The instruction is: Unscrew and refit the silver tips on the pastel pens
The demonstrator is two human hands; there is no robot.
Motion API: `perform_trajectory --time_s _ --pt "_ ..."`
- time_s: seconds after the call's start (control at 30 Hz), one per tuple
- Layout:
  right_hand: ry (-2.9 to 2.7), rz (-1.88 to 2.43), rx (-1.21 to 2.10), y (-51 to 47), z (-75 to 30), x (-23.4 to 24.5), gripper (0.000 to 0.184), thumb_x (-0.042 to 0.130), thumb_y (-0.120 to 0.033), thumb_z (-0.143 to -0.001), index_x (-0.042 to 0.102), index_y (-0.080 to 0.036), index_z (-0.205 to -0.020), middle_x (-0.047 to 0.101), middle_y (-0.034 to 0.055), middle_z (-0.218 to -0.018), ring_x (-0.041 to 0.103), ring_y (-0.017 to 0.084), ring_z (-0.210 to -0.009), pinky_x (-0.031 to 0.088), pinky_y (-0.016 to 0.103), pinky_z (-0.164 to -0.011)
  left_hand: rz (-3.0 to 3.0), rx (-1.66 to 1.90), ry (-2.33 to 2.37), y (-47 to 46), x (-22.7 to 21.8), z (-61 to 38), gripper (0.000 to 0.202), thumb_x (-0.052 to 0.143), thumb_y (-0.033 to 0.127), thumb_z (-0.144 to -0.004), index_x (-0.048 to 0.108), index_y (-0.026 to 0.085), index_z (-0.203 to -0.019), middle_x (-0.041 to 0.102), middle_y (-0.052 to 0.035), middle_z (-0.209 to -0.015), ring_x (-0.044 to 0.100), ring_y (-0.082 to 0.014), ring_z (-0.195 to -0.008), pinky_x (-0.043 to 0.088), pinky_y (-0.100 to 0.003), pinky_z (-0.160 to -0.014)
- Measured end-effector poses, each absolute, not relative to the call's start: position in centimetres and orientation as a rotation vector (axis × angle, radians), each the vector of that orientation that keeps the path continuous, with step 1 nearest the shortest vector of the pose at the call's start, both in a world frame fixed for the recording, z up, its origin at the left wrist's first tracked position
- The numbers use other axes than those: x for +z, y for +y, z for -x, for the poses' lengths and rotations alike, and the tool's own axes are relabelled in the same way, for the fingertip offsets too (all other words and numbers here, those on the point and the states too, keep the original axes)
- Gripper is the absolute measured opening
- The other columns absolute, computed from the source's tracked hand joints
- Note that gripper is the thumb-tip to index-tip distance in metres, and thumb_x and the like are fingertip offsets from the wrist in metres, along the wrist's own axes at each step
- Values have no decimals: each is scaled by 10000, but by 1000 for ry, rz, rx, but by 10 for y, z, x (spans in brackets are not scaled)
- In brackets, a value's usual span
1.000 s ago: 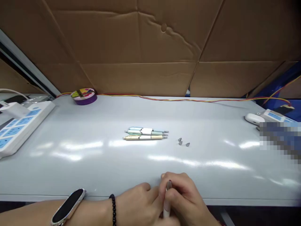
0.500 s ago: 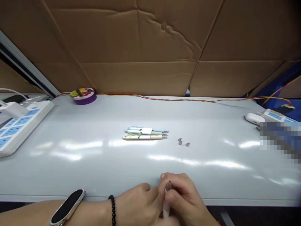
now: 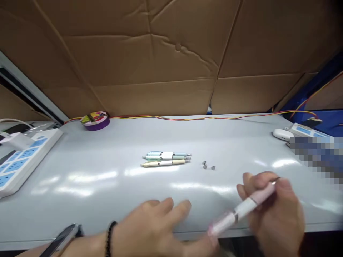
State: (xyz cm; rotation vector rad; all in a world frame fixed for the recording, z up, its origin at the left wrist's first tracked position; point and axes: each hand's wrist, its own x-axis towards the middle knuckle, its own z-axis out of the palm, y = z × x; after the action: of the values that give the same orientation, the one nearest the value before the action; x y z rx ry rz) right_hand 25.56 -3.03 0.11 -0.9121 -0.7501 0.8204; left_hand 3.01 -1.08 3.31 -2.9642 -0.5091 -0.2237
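My right hand [image 3: 276, 210] pinches a pink and white pen [image 3: 242, 208] by its tip end between thumb and fingers, at the table's front right. The pen slants, with its pink rear end [image 3: 213, 230] low beside the thumb of my left hand [image 3: 158, 225]; whether they touch I cannot tell. My left fingers are spread above the table and slightly blurred. Farther back lie three pens side by side: a blue one [image 3: 180, 154], a green one [image 3: 179, 157] and a yellow one [image 3: 177, 162]. To their right sit three small silver cone-shaped pen tips [image 3: 213, 167].
A white power strip [image 3: 48, 150] runs along the left edge, and a purple roll of tape [image 3: 99, 125] stands at the back left. Thin red and yellow wires [image 3: 160, 117] cross the rear. A white earbud case [image 3: 282, 134] lies at the right by another power strip [image 3: 302, 129].
My right hand has moved right and up with the pen, which has swung from nearly upright to slanted. My left hand has come away from the right and spread its fingers.
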Motion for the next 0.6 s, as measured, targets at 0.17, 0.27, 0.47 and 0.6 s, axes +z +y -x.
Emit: perform_trajectory --time_s 0.17,0.27,0.47,0.6 --pt "-739 1293 288 -12 -295 5 255 530 -371 -866 671 -159 -856 642 71 -835 606 180 -711 471 317 -603 2815 -202 -1065 24 44 -7 334 545 293 -859 459 167 -1156 546 -113 -1068 555 -269 -886 526 -367 -629" --pt "-1029 1626 301 -11 -301 -6 301 508 -432 -869 661 -231 -1033 688 59 -954 634 226 -835 484 393 -757 2837 -193 -1151 40 31 -4 252 545 259 -865 509 165 -1096 533 -99 -1053 514 -273 -947 490 -399 -746" --pt "-1505 1795 180 -9 -303 -19 298 484 -419 -866 619 -280 -1093 640 32 -1114 642 209 -793 515 327 -650 2871 -223 -1224 48 12 -7 350 533 290 -890 450 146 -1198 511 -114 -1108 488 -275 -978 445 -407 -801" --pt "-1673 1633 -63 -7 -298 -20 278 471 -333 -887 582 -240 -1125 616 56 -1098 575 241 -968 501 363 -756 2886 -163 -1252 48 11 -7 143 504 237 -910 537 147 -1017 545 -94 -987 503 -274 -887 433 -407 -744"
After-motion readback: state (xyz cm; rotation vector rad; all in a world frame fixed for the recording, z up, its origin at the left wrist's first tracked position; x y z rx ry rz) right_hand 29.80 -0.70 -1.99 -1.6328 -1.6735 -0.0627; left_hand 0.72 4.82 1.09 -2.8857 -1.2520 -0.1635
